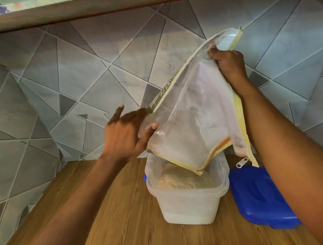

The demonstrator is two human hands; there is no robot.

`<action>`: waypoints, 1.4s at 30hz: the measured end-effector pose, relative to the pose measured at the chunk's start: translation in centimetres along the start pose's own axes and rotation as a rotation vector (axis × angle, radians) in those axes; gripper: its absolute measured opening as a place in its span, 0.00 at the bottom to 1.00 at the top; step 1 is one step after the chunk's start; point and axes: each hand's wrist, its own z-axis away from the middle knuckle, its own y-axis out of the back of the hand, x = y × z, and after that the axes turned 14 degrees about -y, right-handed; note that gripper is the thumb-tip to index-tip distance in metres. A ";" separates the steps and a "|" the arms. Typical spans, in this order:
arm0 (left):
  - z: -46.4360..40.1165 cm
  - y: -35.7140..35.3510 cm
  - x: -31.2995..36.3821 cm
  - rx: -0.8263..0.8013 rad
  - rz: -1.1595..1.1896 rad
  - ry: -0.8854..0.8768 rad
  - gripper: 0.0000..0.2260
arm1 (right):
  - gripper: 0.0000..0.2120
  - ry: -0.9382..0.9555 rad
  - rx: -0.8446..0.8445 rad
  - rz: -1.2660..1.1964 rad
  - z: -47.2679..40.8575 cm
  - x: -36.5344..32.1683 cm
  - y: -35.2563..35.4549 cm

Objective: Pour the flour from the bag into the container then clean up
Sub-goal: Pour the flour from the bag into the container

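Note:
A clear plastic bag [195, 111] with yellow edging and a zipper hangs upside down, its open mouth just inside the translucent container [186, 208]. A mound of pale flour [182, 179] lies in the container. My right hand [230, 64] pinches the bag's raised bottom corner, high up. My left hand [126, 133] holds the bag's left edge lower down, thumb pressed on the plastic and index finger stretched out. The bag looks nearly empty, with a dusting of flour on its walls.
The blue lid [262, 197] lies flat on the wooden counter [114, 215], right of the container. A grey tiled wall [74, 81] with a triangle pattern rises behind, and a shelf edge [106, 5] runs overhead. The wall also closes in on the left.

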 end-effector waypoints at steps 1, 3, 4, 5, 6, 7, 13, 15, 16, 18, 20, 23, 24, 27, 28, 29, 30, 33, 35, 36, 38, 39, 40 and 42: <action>0.1 -0.2 0.2 -0.051 -0.010 -0.006 0.37 | 0.10 0.003 -0.002 0.005 0.0 -0.1 -0.1; 0.8 -0.9 0.1 -0.049 0.009 0.026 0.36 | 0.11 -0.011 -0.004 0.024 0.3 -0.3 -0.3; 0.9 -0.9 0.0 -0.046 0.052 0.042 0.36 | 0.11 -0.017 -0.004 0.032 0.3 -0.3 -0.4; 0.9 -0.9 -0.2 -0.048 0.097 0.052 0.37 | 0.10 -0.016 -0.002 0.019 0.2 -0.3 -0.4; 0.9 -0.8 -0.2 -0.025 0.121 0.055 0.36 | 0.10 -0.015 -0.004 -0.004 0.2 -0.1 -0.5; 1.0 -0.8 -0.1 0.040 0.112 0.068 0.35 | 0.10 -0.017 -0.010 -0.016 0.3 -0.1 -0.6; 1.8 -0.5 -1.4 0.426 0.443 0.648 0.18 | 0.21 -0.013 -0.005 0.024 0.0 0.0 -0.2; 2.4 -0.8 -1.6 0.444 0.844 0.848 0.15 | 0.23 -0.012 0.009 0.021 -0.3 0.0 0.0; 2.9 -0.9 -1.7 0.442 0.985 0.911 0.14 | 0.24 -0.016 0.015 0.014 -0.5 0.1 0.1; 3.6 -1.3 -2.0 0.450 1.058 0.924 0.13 | 0.25 -0.021 0.015 0.014 -0.9 0.2 0.3; 3.7 -1.3 -2.0 0.498 1.085 0.905 0.12 | 0.25 -0.021 0.007 0.028 -1.0 0.3 0.5; 3.3 -1.3 -2.1 0.562 1.130 0.885 0.11 | 0.24 -0.014 0.011 0.053 -1.2 0.1 1.1; 3.1 -1.3 -2.2 0.571 1.120 0.885 0.10 | 0.21 0.001 0.005 0.067 -1.3 0.2 1.5; 2.4 -1.4 -2.9 0.568 1.060 0.905 0.07 | 0.11 0.120 0.015 0.136 -1.6 0.3 2.7; 2.1 -1.5 -3.2 0.557 1.034 0.913 0.07 | 0.12 0.168 0.030 0.156 -1.7 0.3 3.2; 1.8 -1.6 -3.6 0.552 1.010 0.925 0.08 | 0.15 0.199 0.028 0.176 -1.7 0.4 3.6; 1.5 -1.7 -4.0 0.551 0.986 0.934 0.08 | 0.19 0.231 0.015 0.213 -1.9 0.6 4.1; 0.5 -2.0 -4.9 0.559 0.923 0.947 0.10 | 0.27 0.296 0.001 0.326 -2.4 0.8 5.5; 0.0 -2.2 -5.3 0.569 0.899 0.966 0.10 | 0.27 0.322 -0.011 0.403 -2.7 0.9 6.2; -0.2 -2.3 -5.3 0.563 0.890 0.969 0.10 | 0.27 0.326 -0.012 0.421 -2.9 0.8 6.5; -0.7 -2.6 -5.4 0.555 0.871 0.969 0.08 | 0.28 0.328 0.009 0.439 -3.2 0.7 7.0; -1.0 -2.7 -5.4 0.555 0.857 0.970 0.07 | 0.30 0.336 0.015 0.454 -3.3 0.7 7.1; -1.1 -2.8 -5.4 0.549 0.844 0.965 0.07 | 0.31 0.325 0.025 0.451 -3.5 0.8 7.3; -1.2 -2.9 -5.4 0.528 0.811 0.948 0.07 | 0.28 0.297 0.062 0.431 -3.9 1.0 7.5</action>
